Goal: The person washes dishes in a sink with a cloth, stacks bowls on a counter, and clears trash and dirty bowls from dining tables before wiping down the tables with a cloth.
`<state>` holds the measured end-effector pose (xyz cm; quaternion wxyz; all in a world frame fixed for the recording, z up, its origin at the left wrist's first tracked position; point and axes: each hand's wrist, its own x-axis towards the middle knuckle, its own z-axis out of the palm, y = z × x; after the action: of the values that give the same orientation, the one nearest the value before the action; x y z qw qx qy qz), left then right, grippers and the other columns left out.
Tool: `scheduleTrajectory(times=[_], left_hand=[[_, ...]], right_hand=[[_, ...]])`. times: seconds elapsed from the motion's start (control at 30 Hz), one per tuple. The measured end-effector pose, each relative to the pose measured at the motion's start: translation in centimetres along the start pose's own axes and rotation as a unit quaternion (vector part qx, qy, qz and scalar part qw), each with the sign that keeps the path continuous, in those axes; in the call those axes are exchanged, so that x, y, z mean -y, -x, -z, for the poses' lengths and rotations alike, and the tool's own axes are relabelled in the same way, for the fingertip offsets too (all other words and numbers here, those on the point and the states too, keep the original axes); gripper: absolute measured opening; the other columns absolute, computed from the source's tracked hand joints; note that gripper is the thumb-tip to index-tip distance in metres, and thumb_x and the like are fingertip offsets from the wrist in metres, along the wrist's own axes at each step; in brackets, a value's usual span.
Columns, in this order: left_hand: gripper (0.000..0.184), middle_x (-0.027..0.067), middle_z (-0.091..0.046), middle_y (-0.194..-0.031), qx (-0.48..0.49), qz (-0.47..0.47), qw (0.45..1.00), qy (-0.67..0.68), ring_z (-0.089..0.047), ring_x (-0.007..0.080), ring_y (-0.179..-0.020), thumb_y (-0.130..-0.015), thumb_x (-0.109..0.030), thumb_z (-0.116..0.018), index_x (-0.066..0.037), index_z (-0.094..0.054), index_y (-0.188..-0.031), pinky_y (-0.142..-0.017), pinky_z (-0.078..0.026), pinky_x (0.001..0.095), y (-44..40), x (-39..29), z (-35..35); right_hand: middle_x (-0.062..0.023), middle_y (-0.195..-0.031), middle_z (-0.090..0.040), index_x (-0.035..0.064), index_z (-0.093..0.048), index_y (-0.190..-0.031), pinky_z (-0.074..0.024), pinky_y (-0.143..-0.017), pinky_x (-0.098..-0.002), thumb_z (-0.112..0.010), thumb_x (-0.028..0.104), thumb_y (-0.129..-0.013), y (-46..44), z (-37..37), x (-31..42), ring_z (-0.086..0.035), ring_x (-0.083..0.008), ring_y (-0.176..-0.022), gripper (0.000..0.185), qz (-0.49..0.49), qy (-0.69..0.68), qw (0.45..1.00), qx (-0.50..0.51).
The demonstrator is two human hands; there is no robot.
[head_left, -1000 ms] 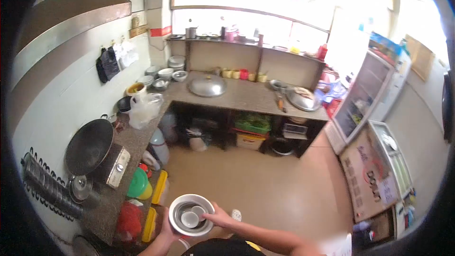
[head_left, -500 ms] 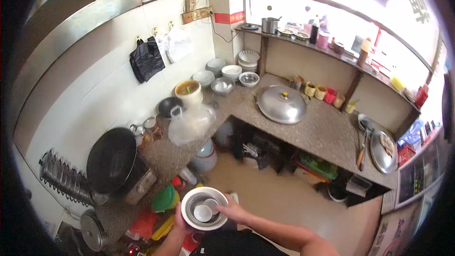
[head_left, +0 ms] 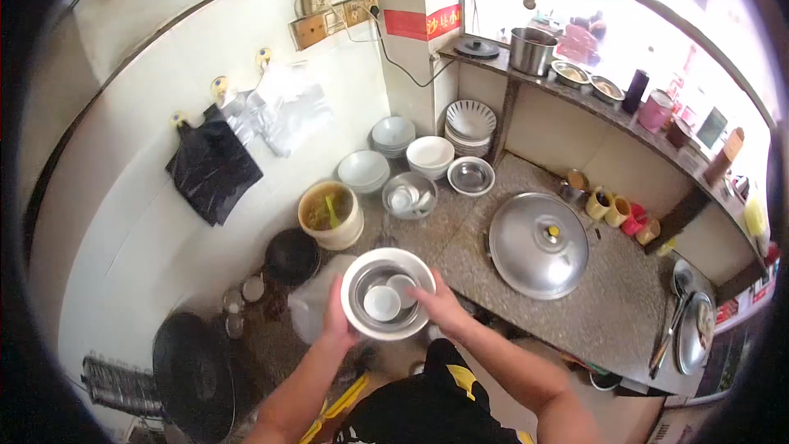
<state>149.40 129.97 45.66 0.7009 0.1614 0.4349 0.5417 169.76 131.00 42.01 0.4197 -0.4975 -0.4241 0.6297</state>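
Note:
Between my two hands is a nest of bowls: a white bowl outside, a metal bowl inside it, and two small white dishes at the bottom. My left hand is closed on the left side of the white bowl. On the opposite side, my right hand grips the rim, with its thumb reaching inside to the right-hand dish. The fingers under the bowls are hidden. A pale plastic bag lies on the counter just left of the stack.
Ahead stand stacked bowls, a metal basin with small dishes, and a tub of yellowish liquid. A large domed lid covers part of the right counter. Black pans sit at the left.
My view has moved forward to the counter corner. The nested bowls, still in both hands, are now in front of the counter near the plastic bag.

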Motion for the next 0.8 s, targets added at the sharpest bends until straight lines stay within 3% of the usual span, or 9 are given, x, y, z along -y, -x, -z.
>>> scheduleTrajectory(times=[0.07,0.17,0.4,0.5,0.6,0.63,0.8], left_hand=[[0.062,0.0132,-0.063,-0.131,-0.006,-0.027,1.000,-0.008,-0.060,0.0260,-0.121,-0.105,-0.053,-0.033,-0.005,-0.055,-0.137,-0.105,-0.048,0.0425,-7.0,-1.7,-1.1],[0.060,0.0132,-0.061,-0.135,0.036,-0.013,0.999,0.012,-0.058,0.0271,-0.124,-0.105,-0.052,-0.036,-0.006,-0.054,-0.139,-0.108,-0.045,0.0437,-15.9,-6.0,-5.3],[0.058,0.0129,-0.060,-0.135,0.040,-0.017,0.998,0.037,-0.058,0.0283,-0.123,-0.104,-0.051,-0.038,-0.006,-0.055,-0.138,-0.107,-0.046,0.0452,-38.6,-13.2,-11.7],[0.057,0.0127,-0.061,-0.135,0.034,-0.030,0.998,0.047,-0.059,0.0282,-0.122,-0.104,-0.050,-0.036,-0.006,-0.057,-0.135,-0.106,-0.047,0.0450,-47.7,-14.4,-11.6],[0.066,0.0134,-0.061,-0.135,0.066,-0.055,0.995,0.044,-0.058,0.0311,-0.123,-0.102,-0.060,-0.036,-0.007,-0.056,-0.137,-0.108,-0.046,0.0490,-53.4,-15.3,-12.2],[0.067,0.0140,-0.061,-0.136,0.059,-0.041,0.995,0.063,-0.058,0.0315,-0.124,-0.101,-0.060,-0.037,-0.007,-0.057,-0.137,-0.108,-0.046,0.0491,-54.5,-15.3,-12.3],[0.066,0.0145,-0.061,-0.135,0.058,-0.050,0.995,0.070,-0.058,0.0321,-0.123,-0.101,-0.059,-0.038,-0.007,-0.058,-0.136,-0.108,-0.046,0.0487,-58.8,-15.5,-12.7]], right_hand=[[-0.0212,-0.132,-0.059,-0.0024,-0.040,-0.144,-0.0452,-0.104,-0.0377,-0.069,0.027,-0.089,-6.5,1.4,2.6,-0.058,-0.0278,-0.121,0.068,0.009,0.000,1.000,0.000],[-0.0147,-0.130,-0.058,0.0041,-0.042,-0.144,-0.0450,-0.103,-0.0365,-0.066,0.021,-0.091,-17.0,3.3,6.0,-0.055,-0.0232,-0.121,0.060,0.037,-0.006,0.999,0.011],[-0.0199,-0.133,-0.056,-0.0006,-0.036,-0.148,-0.0437,-0.104,-0.0358,-0.067,0.026,-0.090,-40.1,7.1,12.6,-0.054,-0.0266,-0.123,0.071,0.039,0.065,0.997,-0.018],[-0.0204,-0.137,-0.055,0.0000,-0.033,-0.151,-0.0453,-0.103,-0.0364,-0.068,0.029,-0.088,-47.9,8.0,14.4,-0.055,-0.0295,-0.123,0.078,0.043,0.004,0.999,0.000],[-0.0198,-0.136,-0.056,0.0005,-0.034,-0.151,-0.0462,-0.102,-0.0366,-0.068,0.030,-0.087,-54.2,8.8,14.4,-0.056,-0.0286,-0.123,0.078,0.022,0.053,0.998,-0.031],[-0.0259,-0.134,-0.057,0.0034,-0.042,-0.147,-0.0454,-0.104,-0.0417,-0.070,0.042,-0.081,-55.7,8.9,14.0,-0.058,-0.0358,-0.124,0.082,0.047,0.027,0.998,-0.037],[-0.0281,-0.135,-0.055,0.0027,-0.042,-0.147,-0.0431,-0.106,-0.0430,-0.067,0.048,-0.081,-61.4,9.5,12.1,-0.055,-0.0390,-0.125,0.084,0.032,0.091,0.993,-0.069]])
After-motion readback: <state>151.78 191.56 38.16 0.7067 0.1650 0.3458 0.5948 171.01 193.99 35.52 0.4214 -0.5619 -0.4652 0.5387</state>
